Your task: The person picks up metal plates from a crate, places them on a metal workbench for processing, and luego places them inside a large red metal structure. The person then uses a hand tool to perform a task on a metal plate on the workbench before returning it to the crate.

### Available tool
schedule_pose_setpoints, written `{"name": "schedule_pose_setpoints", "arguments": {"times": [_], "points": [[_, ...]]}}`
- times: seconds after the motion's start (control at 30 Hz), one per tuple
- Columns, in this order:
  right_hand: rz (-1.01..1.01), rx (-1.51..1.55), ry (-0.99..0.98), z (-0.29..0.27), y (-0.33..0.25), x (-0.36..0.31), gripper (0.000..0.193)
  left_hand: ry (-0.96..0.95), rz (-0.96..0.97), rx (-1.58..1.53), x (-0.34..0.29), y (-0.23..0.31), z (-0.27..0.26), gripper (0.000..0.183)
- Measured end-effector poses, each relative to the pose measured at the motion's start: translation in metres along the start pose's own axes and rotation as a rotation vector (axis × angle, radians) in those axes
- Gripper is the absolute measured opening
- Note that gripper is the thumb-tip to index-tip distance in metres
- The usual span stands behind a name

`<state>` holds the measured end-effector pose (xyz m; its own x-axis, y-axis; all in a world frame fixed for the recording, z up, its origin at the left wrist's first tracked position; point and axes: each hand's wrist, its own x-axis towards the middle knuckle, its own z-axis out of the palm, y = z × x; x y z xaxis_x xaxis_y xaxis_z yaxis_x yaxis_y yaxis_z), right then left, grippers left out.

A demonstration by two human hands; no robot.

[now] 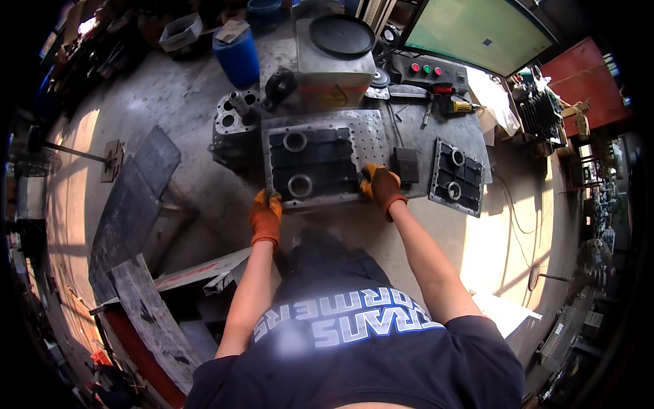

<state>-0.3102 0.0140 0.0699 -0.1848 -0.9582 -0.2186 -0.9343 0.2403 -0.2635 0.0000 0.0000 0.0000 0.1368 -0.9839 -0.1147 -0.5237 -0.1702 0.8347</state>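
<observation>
A grey metal cover plate (pixel 320 140) with dark recesses and two round bores lies flat on the workbench (pixel 415 140) in front of me. My left hand (pixel 266 215), in an orange glove, grips the plate's near left corner. My right hand (pixel 381 185), also gloved in orange, holds its near right edge. Both hands are closed on the plate's rim.
A second, smaller ribbed plate (pixel 456 177) lies to the right. A grey casting with a shaft (pixel 235 116) stands at the left of the bench. Behind are a grey machine housing with a black lid (pixel 337 51), a blue barrel (pixel 237 54), a control box (pixel 429 70) and hand tools (pixel 446 102). Dark boards (pixel 133 198) lean at the left.
</observation>
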Motion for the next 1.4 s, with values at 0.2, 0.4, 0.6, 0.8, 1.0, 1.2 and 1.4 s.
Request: {"name": "schedule_pose_setpoints", "arguments": {"times": [0.2, 0.4, 0.6, 0.8, 1.0, 1.2, 1.4], "points": [[0.159, -0.067, 0.357, 0.003, -0.027, -0.037, 0.023, -0.07, -0.012, -0.008, 0.009, -0.013, -0.004, 0.031], [0.194, -0.422, 0.489, -0.001, 0.022, -0.09, 0.033, -0.073, -0.237, -0.992, 0.005, -0.045, -0.016, 0.037], [0.22, -0.475, 0.409, 0.034, 0.061, -0.074, 0.025, 0.158, 0.07, -0.444, -0.014, -0.013, -0.042, 0.036], [0.163, -0.437, 0.553, 0.045, 0.077, -0.072, 0.027, 0.133, 0.631, 0.203, -0.078, 0.126, -0.025, 0.037], [0.121, -0.005, 0.591, -0.009, 0.107, -0.162, 0.029, -0.392, 0.893, 0.077, -0.139, 0.207, 0.098, 0.043], [0.676, 0.18, 0.175, 0.021, 0.21, -0.338, 0.026, -0.462, 1.359, 0.465, -0.206, 0.272, 0.247, 0.076], [1.218, 0.286, 0.049, 0.076, 0.253, -0.512, 0.023, -0.306, 1.242, 0.824, -0.185, 0.247, 0.36, 0.083]]}}
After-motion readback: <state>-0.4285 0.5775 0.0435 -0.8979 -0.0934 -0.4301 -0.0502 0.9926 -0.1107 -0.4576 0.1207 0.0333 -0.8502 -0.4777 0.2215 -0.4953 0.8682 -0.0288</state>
